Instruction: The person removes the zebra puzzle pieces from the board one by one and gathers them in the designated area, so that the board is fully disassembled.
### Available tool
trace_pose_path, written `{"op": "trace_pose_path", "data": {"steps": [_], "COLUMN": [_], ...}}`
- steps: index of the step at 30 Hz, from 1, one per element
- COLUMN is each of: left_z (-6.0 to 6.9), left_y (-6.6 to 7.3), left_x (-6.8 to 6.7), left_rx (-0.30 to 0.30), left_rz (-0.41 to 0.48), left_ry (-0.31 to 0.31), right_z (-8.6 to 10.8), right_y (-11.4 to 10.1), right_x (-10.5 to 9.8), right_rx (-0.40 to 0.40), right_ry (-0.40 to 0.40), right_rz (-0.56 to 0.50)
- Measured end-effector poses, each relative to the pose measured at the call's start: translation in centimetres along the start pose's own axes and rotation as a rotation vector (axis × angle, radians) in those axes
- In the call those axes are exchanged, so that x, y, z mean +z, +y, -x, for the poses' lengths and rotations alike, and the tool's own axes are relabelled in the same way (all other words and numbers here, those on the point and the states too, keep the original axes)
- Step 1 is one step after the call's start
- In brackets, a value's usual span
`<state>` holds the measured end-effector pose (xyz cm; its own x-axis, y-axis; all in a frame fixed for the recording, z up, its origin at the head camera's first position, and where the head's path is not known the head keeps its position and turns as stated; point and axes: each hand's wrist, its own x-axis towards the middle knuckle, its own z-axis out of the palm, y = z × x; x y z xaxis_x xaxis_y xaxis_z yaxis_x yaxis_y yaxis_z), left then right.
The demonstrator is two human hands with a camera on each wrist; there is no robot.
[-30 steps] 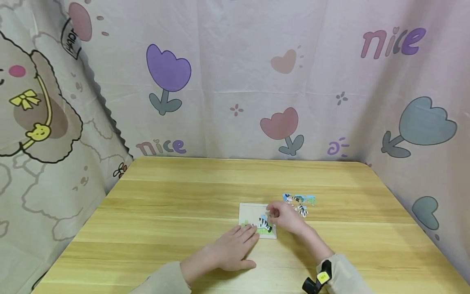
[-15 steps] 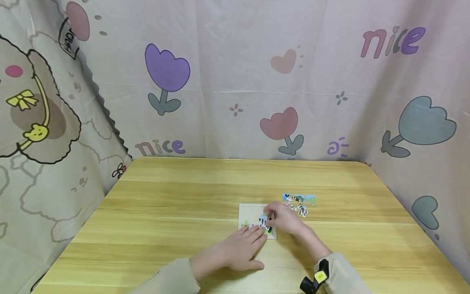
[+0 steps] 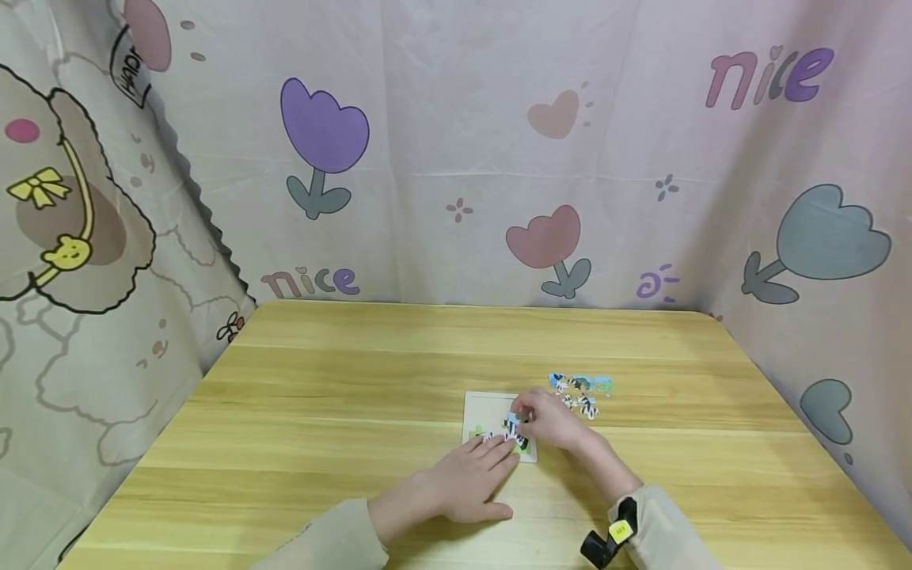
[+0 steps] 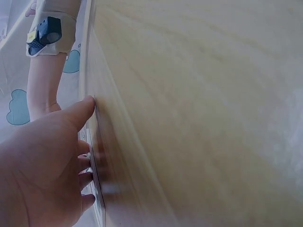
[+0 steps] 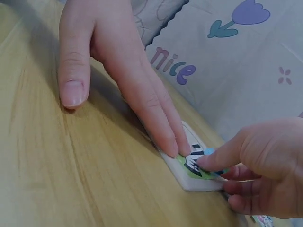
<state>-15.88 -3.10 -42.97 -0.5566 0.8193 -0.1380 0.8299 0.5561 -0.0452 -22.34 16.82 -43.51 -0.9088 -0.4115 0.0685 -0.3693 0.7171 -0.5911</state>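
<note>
A pale square puzzle tray (image 3: 486,406) lies on the table, with several zebra-patterned jigsaw pieces (image 5: 191,164) in its near part. My left hand (image 3: 466,484) rests over the tray's near edge, fingers straight and fingertips touching the pieces. At the tray's right side my right hand (image 3: 554,419) pinches a jigsaw piece (image 5: 209,151) with a bit of blue on it, thumb on top and fingers curled by the rim. The fingers hide most of that piece. In the left wrist view, the left hand (image 4: 45,165) shows with thumb extended; the tray is seen nearly edge-on.
Several loose jigsaw pieces (image 3: 583,385) lie on the wooden table (image 3: 342,380) just beyond the right hand. A patterned curtain (image 3: 442,142) hangs behind the table and at its sides. A black wrist camera (image 3: 609,542) sits on the right sleeve.
My left hand has slid right along the tray's near edge, its fingertips now closer to the right hand. The right hand has shifted slightly left over the tray.
</note>
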Motion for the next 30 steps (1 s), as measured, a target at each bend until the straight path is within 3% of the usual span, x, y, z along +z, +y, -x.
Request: {"op": "trace_pose_path", "data": {"steps": [6,10,19,25,30], "left_z": [0.0,0.0,0.1,0.0,0.0], "left_y": [0.0,0.0,-0.1,-0.1,-0.1], "left_x": [0.0,-0.1,-0.1,0.2,0.3], "left_rx": [0.004,0.006,0.008,0.006,0.016], "left_rz": [-0.019,-0.024,-0.012,0.001,-0.017], "left_ry": [-0.002,-0.004,0.000,0.002,0.015], "right_z": [0.1,0.3,0.7,1.7,2.5], "right_y": [0.5,0.9,2.1,3.4,4.8], "right_x": [0.0,0.0,-1.3,-3.0,-4.1], "right_rx": [-0.078,-0.086,-0.019,0.087,0.159], "right_ry": [-0.005,0.002,0.077,0.081,0.116], "right_rz": [-0.091,-0.139,-0.195,-0.309,-0.333]}}
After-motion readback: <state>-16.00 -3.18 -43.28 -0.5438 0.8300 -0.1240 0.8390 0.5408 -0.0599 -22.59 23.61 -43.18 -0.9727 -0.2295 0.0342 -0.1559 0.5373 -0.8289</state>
